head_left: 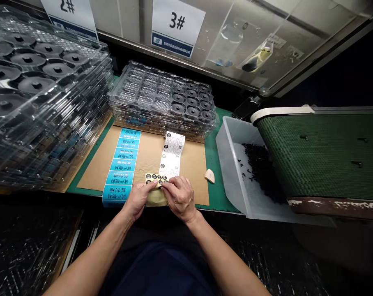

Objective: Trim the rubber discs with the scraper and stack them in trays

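Between my hands is a yellowish sheet of round black stickers point(152, 176). My left hand point(137, 200) pinches its left edge, thumb on top. At the right side of the sheet, my right hand point(180, 197) has its thumb and forefinger pinched at a black sticker; whether it is lifted off the backing I cannot tell. Just beyond the sheet lies a white printed label strip point(173, 153) with black dots. A strip of blue labels point(121, 164) with Chinese characters runs down the cardboard point(94, 174) to the left of my hands.
Stacked clear trays with round black parts stand at the left point(51, 111) and at the back point(162, 100). A small beige piece point(210, 176) lies right of the cardboard. Farther right, a translucent bin point(232, 164) holds small black parts below a green conveyor belt point(328, 152).
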{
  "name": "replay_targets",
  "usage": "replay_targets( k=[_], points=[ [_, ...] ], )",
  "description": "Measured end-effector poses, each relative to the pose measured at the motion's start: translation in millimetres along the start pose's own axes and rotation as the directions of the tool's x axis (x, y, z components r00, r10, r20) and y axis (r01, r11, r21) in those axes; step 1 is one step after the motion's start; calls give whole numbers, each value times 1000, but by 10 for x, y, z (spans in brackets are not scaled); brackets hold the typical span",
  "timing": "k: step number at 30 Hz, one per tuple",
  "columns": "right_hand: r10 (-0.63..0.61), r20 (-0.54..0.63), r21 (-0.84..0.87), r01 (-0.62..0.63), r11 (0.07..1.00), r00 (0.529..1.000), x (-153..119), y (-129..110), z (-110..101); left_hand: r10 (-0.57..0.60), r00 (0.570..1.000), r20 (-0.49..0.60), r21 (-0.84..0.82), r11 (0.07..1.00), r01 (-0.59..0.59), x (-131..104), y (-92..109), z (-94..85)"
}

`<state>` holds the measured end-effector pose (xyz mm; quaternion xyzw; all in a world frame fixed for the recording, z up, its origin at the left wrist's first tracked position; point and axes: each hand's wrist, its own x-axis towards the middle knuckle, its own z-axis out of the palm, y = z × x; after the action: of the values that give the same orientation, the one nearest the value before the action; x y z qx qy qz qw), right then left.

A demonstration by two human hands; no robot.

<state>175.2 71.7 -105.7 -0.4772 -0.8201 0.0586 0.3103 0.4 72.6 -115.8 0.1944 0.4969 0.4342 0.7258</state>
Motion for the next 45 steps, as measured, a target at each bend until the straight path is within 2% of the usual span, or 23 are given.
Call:
replay_targets(
  k=[8, 14, 21, 23, 25, 28, 31, 34, 40, 43, 45],
  points=[
    [-127, -15, -67, 125, 990, 992, 33, -11, -8, 2, 1000, -25, 1, 1000, -2, 3, 22, 23],
    [-130, 1, -3, 130, 992, 992, 0, 20, 19, -1, 999, -36, 7, 1000, 2, 11, 27, 26],
    [35, 11, 199, -37, 979, 999, -29, -45, 26, 61, 998, -17, 122, 991, -58, 35, 6, -1],
    [138, -2, 276, -132, 952, 990, -12, -42, -22, 114, 993, 1, 197, 974, -112, 37, -9, -15],
    [285, -17, 343, -262, 902, 958, 22, 16, -60, 186, 982, 44, 297, 936, -190, 11, -43, -17],
    [451, 76, 426, -438, 792, 889, 97, 186, -55, 329, 931, 159, 464, 807, -365, -97, -154, 21],
    [467, 267, 471, -537, 700, 843, 170, 338, 12, 439, 831, 341, 562, 614, -554, -239, -327, 82],
    [458, 380, 466, -594, 656, 804, 219, 377, 67, 485, 741, 464, 605, 438, -665, -341, -498, 96],
    [493, 412, 387, -637, 667, 766, 260, 320, 97, 563, 668, 487, 705, 198, -681, -452, -657, -59],
    [504, 401, 339, -635, 694, 765, 256, 306, 136, 574, 605, 551, 725, 30, -688, -492, -666, -117],
    [505, 392, 305, -626, 718, 769, 254, 288, 169, 577, 578, 577, 728, -43, -684, -504, -666, -130]
  ],
)
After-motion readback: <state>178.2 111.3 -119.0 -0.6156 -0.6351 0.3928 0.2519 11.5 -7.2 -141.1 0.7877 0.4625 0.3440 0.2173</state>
